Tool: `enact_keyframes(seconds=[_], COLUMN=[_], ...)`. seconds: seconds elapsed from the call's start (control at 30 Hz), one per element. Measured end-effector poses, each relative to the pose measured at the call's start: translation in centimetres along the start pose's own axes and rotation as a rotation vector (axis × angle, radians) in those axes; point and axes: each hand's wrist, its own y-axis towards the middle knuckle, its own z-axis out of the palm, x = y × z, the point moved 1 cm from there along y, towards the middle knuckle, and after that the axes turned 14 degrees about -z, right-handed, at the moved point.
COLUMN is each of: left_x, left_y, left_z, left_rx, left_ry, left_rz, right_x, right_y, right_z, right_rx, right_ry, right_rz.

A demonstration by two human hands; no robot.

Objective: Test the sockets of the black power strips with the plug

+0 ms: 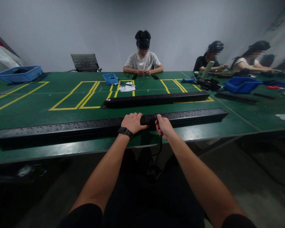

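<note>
A long black power strip (61,127) with rows of sockets and red switches lies along the near edge of the green table (38,107). My left hand (133,122), with a black watch on the wrist, is closed over the strip near its middle. My right hand (163,126) is closed just to the right of it, gripping the strip where a black cable (160,147) hangs down off the table edge. A second long black power strip (156,99) lies further back, parallel to the first.
A person in a white shirt (142,61) sits across the table with a small blue tray (110,78) and white papers (126,87). Two more people work at the right by a blue bin (242,85). Another blue bin (19,73) stands far left. Yellow tape outlines mark the table.
</note>
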Motion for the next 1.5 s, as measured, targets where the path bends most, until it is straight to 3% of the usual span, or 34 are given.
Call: enact_keyframes(seconds=[0.33, 0.7, 0.87, 1.03, 1.23, 1.5], left_x=[-0.6, -0.5, -0.5, -0.6, -0.5, -0.3], left_y=[0.0, 0.7, 0.9, 1.1, 1.2, 1.0], left_z=[-0.5, -0.1, -0.4, -0.8, -0.8, -0.4], left_rx=[0.010, 0.037, 0.072, 0.107, 0.101, 0.046], left_ry=[0.007, -0.002, -0.003, 0.010, 0.008, 0.001], left_rz=[-0.022, 0.007, 0.003, 0.005, 0.014, 0.018], right_x=[0.4, -1.1, -0.4, 0.6, 0.7, 0.4], right_y=[0.1, -0.5, -0.9, -0.6, -0.2, -0.1], right_z=[-0.1, -0.8, -0.7, 0.0, 0.2, -0.2], right_rx=[0.012, -0.031, 0.048, 0.029, -0.033, 0.000], right_ry=[0.019, 0.005, -0.096, -0.139, -0.065, -0.065], right_rz=[0.054, 0.104, 0.135, 0.185, 0.225, 0.209])
